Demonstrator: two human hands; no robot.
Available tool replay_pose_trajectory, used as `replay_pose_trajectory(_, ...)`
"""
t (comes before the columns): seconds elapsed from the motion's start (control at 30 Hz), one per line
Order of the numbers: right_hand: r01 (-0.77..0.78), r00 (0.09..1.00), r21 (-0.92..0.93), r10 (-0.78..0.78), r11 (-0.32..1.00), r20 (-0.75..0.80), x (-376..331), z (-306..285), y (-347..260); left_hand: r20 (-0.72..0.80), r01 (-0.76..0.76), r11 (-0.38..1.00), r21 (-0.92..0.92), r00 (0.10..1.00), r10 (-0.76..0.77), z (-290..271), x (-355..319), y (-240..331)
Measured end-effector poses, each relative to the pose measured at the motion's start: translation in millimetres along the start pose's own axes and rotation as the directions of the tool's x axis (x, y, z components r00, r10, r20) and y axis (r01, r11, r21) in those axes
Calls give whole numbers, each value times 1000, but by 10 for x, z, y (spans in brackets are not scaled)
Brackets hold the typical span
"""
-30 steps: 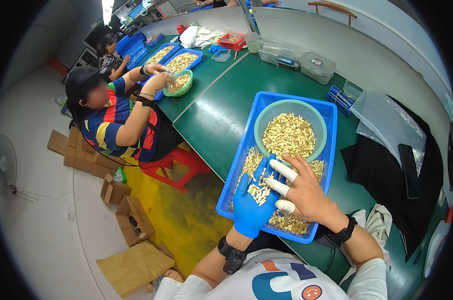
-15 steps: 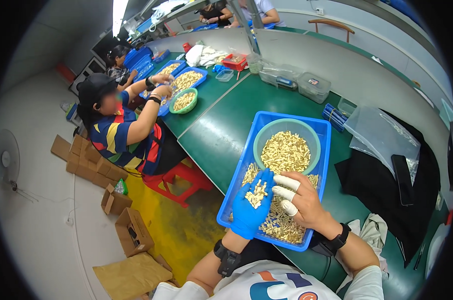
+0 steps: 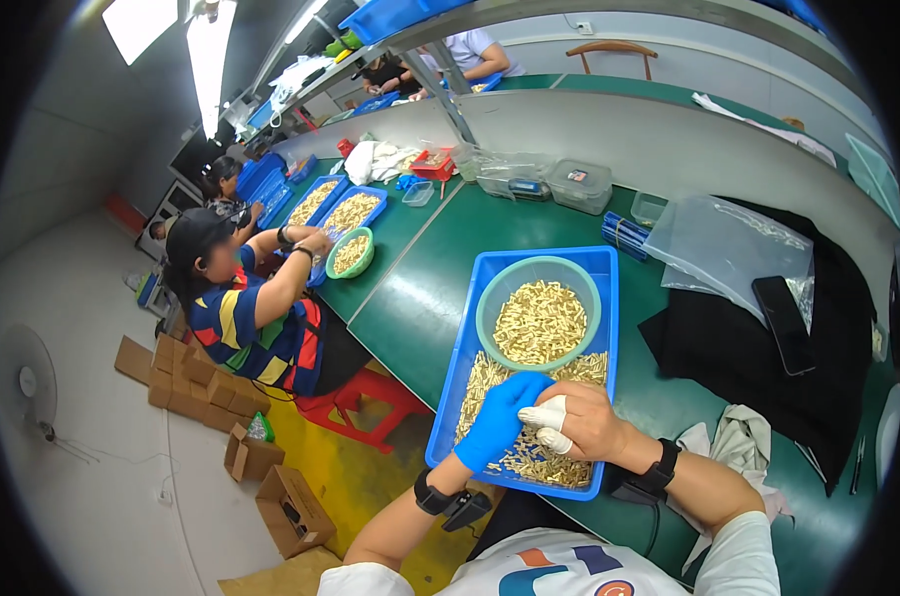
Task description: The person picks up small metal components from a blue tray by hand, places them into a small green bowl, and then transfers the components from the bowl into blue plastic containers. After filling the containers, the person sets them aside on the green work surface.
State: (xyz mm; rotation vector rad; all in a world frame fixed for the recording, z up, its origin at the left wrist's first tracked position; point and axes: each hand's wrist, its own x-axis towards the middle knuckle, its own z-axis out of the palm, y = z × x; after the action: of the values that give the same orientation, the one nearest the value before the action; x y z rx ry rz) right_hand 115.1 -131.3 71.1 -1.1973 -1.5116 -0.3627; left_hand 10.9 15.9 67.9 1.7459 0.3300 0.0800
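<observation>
ahead: green bowl (image 3: 538, 323) blocks tray's far half | right: bare green table (image 3: 659, 397) | left: table edge

There is one camera, up on the person's head. It looks down, close over the green tabletop (image 3: 420, 298) and blue tray (image 3: 467, 350). Straight edges bend near the picture's rim.

my green table (image 3: 425, 298) carries a blue tray (image 3: 609, 266), a clear plastic bag (image 3: 713, 238), a black cloth (image 3: 728, 368) with a dark phone (image 3: 783, 323) on it, and clear lidded boxes (image 3: 581, 185) further back.
</observation>
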Motion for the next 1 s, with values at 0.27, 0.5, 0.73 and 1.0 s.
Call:
replay_pose_trajectory(0.27,22,1000,-25,-22,999,14,-5,18,5,413,-478,728,492,864,288,436,-181,-440)
replay_pose_trajectory(0.5,13,998,-39,-11,999,60,-28,21,17,692,-791,300,532,611,384,356,-173,-456)
replay_pose_trajectory(0.73,-15,998,-36,17,999,62,-35,50,-8,634,-764,388,516,645,427,343,-217,-778)
replay_pose_trajectory(1.0,-59,998,-41,60,997,29,-55,55,31,138,-194,826,529,980,141,53,-205,-363)
